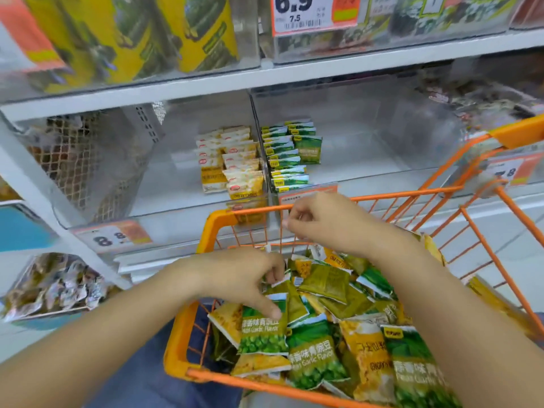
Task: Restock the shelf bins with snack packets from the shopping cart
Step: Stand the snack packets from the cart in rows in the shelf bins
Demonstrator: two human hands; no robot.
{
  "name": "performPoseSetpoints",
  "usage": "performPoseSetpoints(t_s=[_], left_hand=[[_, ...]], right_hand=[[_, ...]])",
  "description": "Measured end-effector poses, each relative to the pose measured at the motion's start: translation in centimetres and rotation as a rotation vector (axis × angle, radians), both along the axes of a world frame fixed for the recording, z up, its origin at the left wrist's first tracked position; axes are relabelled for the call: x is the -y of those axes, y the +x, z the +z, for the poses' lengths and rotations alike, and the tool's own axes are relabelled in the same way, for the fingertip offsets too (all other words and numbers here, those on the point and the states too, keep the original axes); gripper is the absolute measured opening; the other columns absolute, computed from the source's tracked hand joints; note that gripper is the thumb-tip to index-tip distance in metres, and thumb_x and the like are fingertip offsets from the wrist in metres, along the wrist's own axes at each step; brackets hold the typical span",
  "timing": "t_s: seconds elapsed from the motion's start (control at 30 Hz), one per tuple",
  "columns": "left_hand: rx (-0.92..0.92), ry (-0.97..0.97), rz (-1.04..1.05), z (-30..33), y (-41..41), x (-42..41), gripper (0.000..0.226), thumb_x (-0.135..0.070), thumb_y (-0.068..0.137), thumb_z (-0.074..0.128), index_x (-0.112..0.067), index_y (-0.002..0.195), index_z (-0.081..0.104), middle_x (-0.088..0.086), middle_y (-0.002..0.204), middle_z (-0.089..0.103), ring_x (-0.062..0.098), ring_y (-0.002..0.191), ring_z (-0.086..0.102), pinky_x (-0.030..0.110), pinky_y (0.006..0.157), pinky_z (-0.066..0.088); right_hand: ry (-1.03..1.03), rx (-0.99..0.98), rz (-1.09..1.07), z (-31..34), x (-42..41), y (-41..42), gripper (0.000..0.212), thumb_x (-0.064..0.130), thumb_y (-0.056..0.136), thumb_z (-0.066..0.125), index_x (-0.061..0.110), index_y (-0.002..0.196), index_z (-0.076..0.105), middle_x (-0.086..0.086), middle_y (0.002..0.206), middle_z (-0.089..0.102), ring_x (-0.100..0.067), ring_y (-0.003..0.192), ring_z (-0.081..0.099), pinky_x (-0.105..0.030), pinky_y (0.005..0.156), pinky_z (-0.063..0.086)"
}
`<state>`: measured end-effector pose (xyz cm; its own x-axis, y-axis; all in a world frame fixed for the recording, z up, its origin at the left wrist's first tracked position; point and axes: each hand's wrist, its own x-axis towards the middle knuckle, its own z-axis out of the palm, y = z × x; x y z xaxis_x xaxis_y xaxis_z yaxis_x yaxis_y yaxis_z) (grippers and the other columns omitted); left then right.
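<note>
Here the left hand [241, 278] reaches down into the shopping cart [182, 343], fingers curled, pinching the top edge of a packet while the index finger lies along a green packet [263, 331] (pea snack, garlic flavour by its label). Likely sorting greens from yellows, since both kinds lie mixed in the heap.

The right hand [318, 219] hovers higher, over the far rim of the cart, fingers curled inward; whether it holds a small packet or nothing I cannot tell, the fingers hide it.

The snack packets [338, 325] fill the cart directly beneath and between both hands, touching the left one.

Beyond the cart rim, on the middle shelf, two clear shelf bins sit side by side: the left bin [176, 184] holds upright rows of yellow packets [232, 160], the right bin [382, 148] rows of green ones [287, 154]. Both rows hug the shared divider, leaving most of each bin bare, so restocking looks barely begun. Greens presumably go right, yellows left.
</note>
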<state>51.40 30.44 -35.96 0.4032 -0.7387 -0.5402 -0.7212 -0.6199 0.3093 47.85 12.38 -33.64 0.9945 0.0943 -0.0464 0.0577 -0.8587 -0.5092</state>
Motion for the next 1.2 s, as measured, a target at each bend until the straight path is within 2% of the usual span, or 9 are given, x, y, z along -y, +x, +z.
performPoseSetpoints(t_s=[0.13, 0.33, 0.53, 0.67, 0.8, 0.87, 0.97, 1.03, 1.2], left_hand=[[0.027, 0.104, -0.017, -1.4, -0.7, -1.2, 0.073, -0.053, 0.067, 0.081, -0.023, 0.122, 0.043, -0.007, 0.111, 0.058, 0.013, 0.094, 0.054, 0.032, 0.079, 0.047], [-0.023, -0.206, 0.090, -1.1, -0.3, -2.0, 0.019, -0.035, 0.081, 0.074, -0.027, 0.081, 0.057, -0.013, 0.078, 0.053, 0.002, 0.075, 0.053, 0.026, 0.070, 0.044], [-0.278, -0.480, 0.316, -0.2, 0.2, -2.1, 0.021, -0.017, 0.091, 0.063, -0.022, 0.076, 0.051, -0.018, 0.053, 0.050, -0.004, 0.052, 0.045, 0.015, 0.056, 0.036], [-0.290, -0.759, 0.507, 1.5, 0.8, -1.5, 0.015, -0.012, 0.089, 0.065, -0.014, 0.077, 0.055, -0.011, 0.048, 0.048, -0.003, 0.046, 0.044, 0.009, 0.048, 0.036], [-0.241, -0.996, 0.585, 2.9, 1.9, 0.5, 0.009, -0.024, 0.088, 0.065, -0.018, 0.082, 0.061, -0.010, 0.064, 0.064, 0.001, 0.061, 0.057, 0.014, 0.060, 0.043], [-0.015, -1.109, 0.669, 3.1, 3.3, 1.8, 0.010, -0.033, 0.091, 0.061, -0.023, 0.092, 0.062, -0.015, 0.085, 0.066, 0.002, 0.083, 0.061, 0.020, 0.075, 0.046], [0.331, -1.056, 0.736, 2.5, 6.3, 3.5, 0.033, -0.036, 0.094, 0.056, -0.020, 0.123, 0.054, -0.007, 0.119, 0.055, 0.011, 0.113, 0.051, 0.026, 0.094, 0.038], [0.260, -0.988, 0.739, 1.3, 7.9, 4.2, 0.050, -0.040, 0.094, 0.055, -0.021, 0.138, 0.042, -0.001, 0.137, 0.047, 0.017, 0.125, 0.046, 0.034, 0.104, 0.037], [0.346, -0.909, 0.646, -0.3, 9.2, 4.6, 0.062, -0.035, 0.093, 0.056, -0.025, 0.147, 0.028, 0.002, 0.148, 0.038, 0.021, 0.130, 0.042, 0.034, 0.102, 0.038]], right_hand=[[-0.023, 0.009, 0.021, -1.5, -0.9, -0.6, 0.014, 0.037, 0.092, 0.054, 0.028, 0.086, 0.064, 0.009, 0.080, 0.058, -0.016, 0.086, 0.060, -0.030, 0.073, 0.046], [0.133, -0.083, 0.047, -1.7, -0.9, -1.2, 0.022, 0.047, 0.092, 0.054, 0.029, 0.084, 0.064, 0.009, 0.079, 0.065, -0.005, 0.071, 0.058, -0.029, 0.069, 0.048], [0.445, -0.232, 0.053, -0.6, -1.0, -1.7, 0.036, 0.059, 0.076, 0.061, 0.024, 0.083, 0.070, 0.007, 0.071, 0.069, -0.006, 0.070, 0.067, -0.024, 0.067, 0.052], [0.535, -0.313, 0.093, 0.0, -0.3, -1.6, 0.030, 0.038, 0.072, 0.077, 0.013, 0.085, 0.067, 0.002, 0.065, 0.055, -0.010, 0.062, 0.053, -0.031, 0.061, 0.046], [0.643, -0.146, 0.017, 1.4, 0.7, -1.2, 0.015, 0.012, 0.077, 0.077, 0.014, 0.090, 0.073, 0.002, 0.080, 0.074, -0.005, 0.071, 0.065, -0.025, 0.069, 0.053], [0.701, -0.003, -0.104, 2.9, 1.8, -0.8, 0.010, 0.008, 0.077, 0.075, 0.009, 0.085, 0.070, 0.005, 0.069, 0.071, 0.000, 0.061, 0.060, -0.019, 0.058, 0.048], [0.726, 0.163, -0.308, 4.2, 4.4, 1.0, 0.022, 0.008, 0.081, 0.072, 0.017, 0.065, 0.060, 0.012, 0.052, 0.059, 0.001, 0.053, 0.054, -0.015, 0.048, 0.037], [0.714, 0.189, -0.428, 3.9, 6.4, 3.0, 0.009, 0.011, 0.080, 0.073, 0.010, 0.078, 0.064, 0.000, 0.071, 0.065, -0.005, 0.064, 0.060, -0.017, 0.051, 0.043], [0.543, 0.074, -0.580, 0.5, 9.8, 9.2, 0.026, 0.004, 0.076, 0.077, 0.005, 0.096, 0.061, -0.014, 0.094, 0.064, -0.017, 0.073, 0.062, -0.023, 0.058, 0.056]])
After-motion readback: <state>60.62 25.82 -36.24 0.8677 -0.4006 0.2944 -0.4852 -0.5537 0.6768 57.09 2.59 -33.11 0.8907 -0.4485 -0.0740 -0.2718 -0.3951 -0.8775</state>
